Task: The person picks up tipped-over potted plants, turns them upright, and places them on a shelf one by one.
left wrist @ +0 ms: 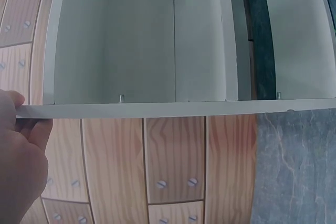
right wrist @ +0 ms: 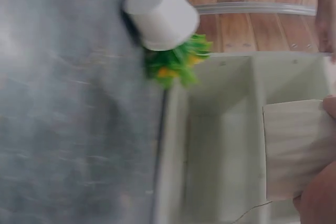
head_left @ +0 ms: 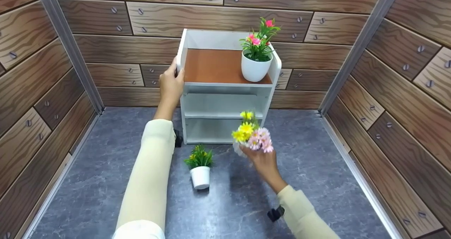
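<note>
A small white shelf unit [head_left: 215, 68] with a brown top board stands against the back wall. My left hand [head_left: 171, 87] grips the upper edge of its left side panel, and the left wrist view shows fingers and thumb on either side of that panel [left wrist: 157, 110]. In front of the lower shelves, my right hand [head_left: 263, 163] holds a flower pot [right wrist: 294, 148] with yellow and pink flowers [head_left: 260, 139]. The pot looks pale and straight-sided in the right wrist view; in the head view it is mostly hidden and blurred.
On the top board's right end stands a white pot [head_left: 256, 69] with red-pink flowers. A smaller white pot [head_left: 201, 178] with a green, yellow-flowered plant is on the grey floor [head_left: 310, 161] before the unit. Wood-patterned walls [head_left: 394, 101] enclose the space.
</note>
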A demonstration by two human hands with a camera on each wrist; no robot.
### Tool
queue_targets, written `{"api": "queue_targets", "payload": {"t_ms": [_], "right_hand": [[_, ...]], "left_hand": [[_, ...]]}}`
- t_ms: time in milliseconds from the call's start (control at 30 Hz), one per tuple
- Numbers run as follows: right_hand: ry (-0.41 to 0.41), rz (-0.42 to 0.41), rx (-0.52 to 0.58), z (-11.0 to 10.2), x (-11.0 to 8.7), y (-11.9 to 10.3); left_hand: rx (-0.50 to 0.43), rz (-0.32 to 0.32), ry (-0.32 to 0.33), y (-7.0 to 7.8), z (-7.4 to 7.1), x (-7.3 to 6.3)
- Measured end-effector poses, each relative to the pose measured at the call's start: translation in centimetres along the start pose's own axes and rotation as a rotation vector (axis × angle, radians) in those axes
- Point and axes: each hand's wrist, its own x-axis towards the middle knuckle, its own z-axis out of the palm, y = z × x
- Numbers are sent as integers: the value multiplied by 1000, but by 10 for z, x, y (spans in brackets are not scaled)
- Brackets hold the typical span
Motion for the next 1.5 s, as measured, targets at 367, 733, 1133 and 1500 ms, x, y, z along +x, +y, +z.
{"api": "queue_targets", "payload": {"t_ms": [367, 733, 1133, 1500], "right_hand": [[3, -155, -22, -7, 73, -52], [12, 38, 260, 12, 123, -84], [13, 49, 341, 28, 156, -95], [27, 26, 320, 41, 178, -95]], "left_hand": [[14, -14, 13, 1, 1, 1], [28, -51, 11, -1, 0, -1], [47, -46, 31, 2, 0, 2], [36, -60, 27, 1, 1, 0]]}}
